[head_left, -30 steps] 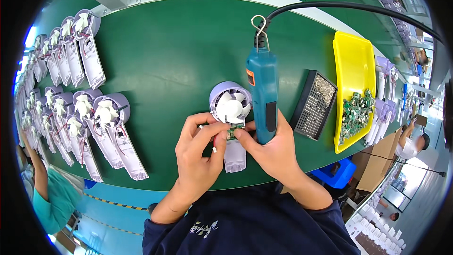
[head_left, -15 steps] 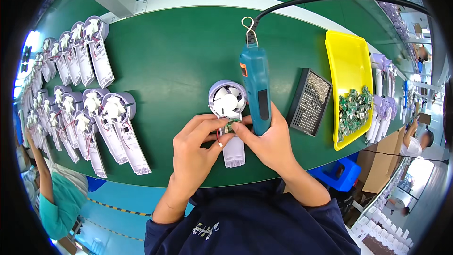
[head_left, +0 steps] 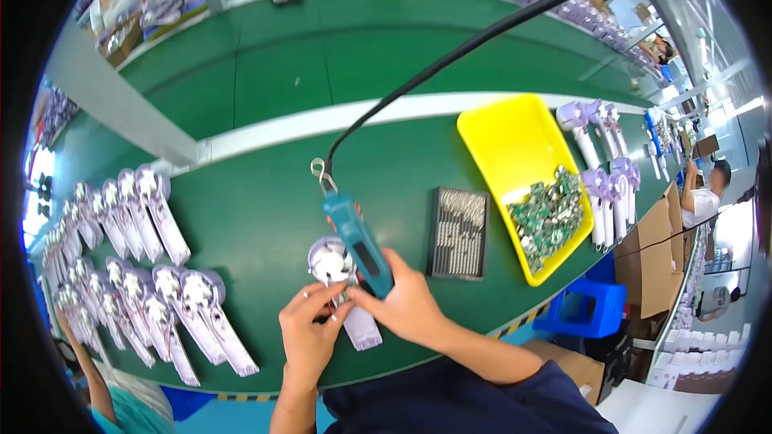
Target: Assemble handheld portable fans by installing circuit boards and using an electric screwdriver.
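Circuit board (head_left: 343,297), small and green, was pinched by the left hand (head_left: 309,318) beside the right hand (head_left: 408,304), which gripped a teal corded screwdriver (head_left: 356,239); a lilac fan (head_left: 364,331) lay beneath on the worktop (head_left: 249,249), left of a black screw tray (head_left: 433,233).

Green workbench (head_left: 241,233) over light-blue floor (head_left: 229,418), blue stool (head_left: 609,305) at right.

Bench top (head_left: 249,229): green, spread out before me.
My left: two rows of open lilac fan units (head_left: 163,312), fan ends away from me.
Directly before me: a single fan unit (head_left: 363,329).
My right: a black tray (head_left: 435,233), then a yellow tray (head_left: 508,145) — further fan bodies (head_left: 597,185) just beyond.
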The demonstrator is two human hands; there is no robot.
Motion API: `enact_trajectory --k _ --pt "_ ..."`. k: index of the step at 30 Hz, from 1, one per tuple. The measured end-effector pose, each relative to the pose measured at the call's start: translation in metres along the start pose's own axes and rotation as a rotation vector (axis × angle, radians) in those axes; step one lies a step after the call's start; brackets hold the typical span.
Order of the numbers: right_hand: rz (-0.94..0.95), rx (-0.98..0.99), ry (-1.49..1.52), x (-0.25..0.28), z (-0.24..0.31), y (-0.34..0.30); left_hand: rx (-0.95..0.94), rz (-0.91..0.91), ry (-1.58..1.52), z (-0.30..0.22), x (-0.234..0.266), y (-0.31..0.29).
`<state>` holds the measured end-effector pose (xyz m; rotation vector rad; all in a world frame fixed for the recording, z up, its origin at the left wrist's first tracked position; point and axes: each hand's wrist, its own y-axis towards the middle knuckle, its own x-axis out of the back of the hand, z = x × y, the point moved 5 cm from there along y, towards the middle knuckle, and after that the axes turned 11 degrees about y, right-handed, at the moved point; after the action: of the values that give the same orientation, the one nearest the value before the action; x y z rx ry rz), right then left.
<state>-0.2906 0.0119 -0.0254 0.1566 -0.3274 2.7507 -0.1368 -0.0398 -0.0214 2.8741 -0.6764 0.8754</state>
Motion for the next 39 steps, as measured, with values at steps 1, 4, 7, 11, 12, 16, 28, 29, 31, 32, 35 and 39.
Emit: enact_trajectory --k 1,4,7,11,12,16,28,29,31,32,35,39 --pt "-0.005 0.124 0.024 0.000 0.000 -0.001 -0.005 -0.013 -0.022 0.004 -0.002 -0.001" --pt "-0.007 0.066 0.462 0.035 -0.001 -0.019 0.017 0.020 -0.036 0.005 -0.003 0.002" --pt "-0.149 0.213 0.777 0.094 0.018 -0.013 -0.009 0.056 -0.049 -0.005 -0.011 0.016" --pt "-0.126 0.775 0.795 0.146 0.061 0.027 -0.098 0.137 -0.042 -0.031 -0.042 0.052" --pt "-0.143 0.807 0.784 0.150 0.062 0.033 -0.134 0.150 -0.039 -0.036 -0.048 0.061" --pt "0.002 0.781 1.025 0.141 0.034 0.046 -0.122 0.175 -0.076 -0.044 -0.066 0.077" --pt "-0.026 0.777 0.921 0.138 0.019 0.044 -0.076 0.180 -0.107 -0.041 -0.071 0.075" --pt "-0.028 0.768 0.920 0.138 0.018 0.045 -0.081 0.175 -0.115 -0.041 -0.070 0.075" --pt "-0.025 0.756 0.918 0.138 0.017 0.046 -0.073 0.181 -0.116 -0.040 -0.070 0.075" --pt "-0.015 0.762 0.937 0.137 0.018 0.046 -0.072 0.187 -0.113 -0.041 -0.069 0.075" --pt "-0.011 0.755 0.950 0.136 0.016 0.046 -0.083 0.190 -0.118 -0.043 -0.069 0.075" --pt "-0.026 0.729 0.940 0.134 0.012 0.050 -0.075 0.187 -0.118 -0.041 -0.069 0.075"
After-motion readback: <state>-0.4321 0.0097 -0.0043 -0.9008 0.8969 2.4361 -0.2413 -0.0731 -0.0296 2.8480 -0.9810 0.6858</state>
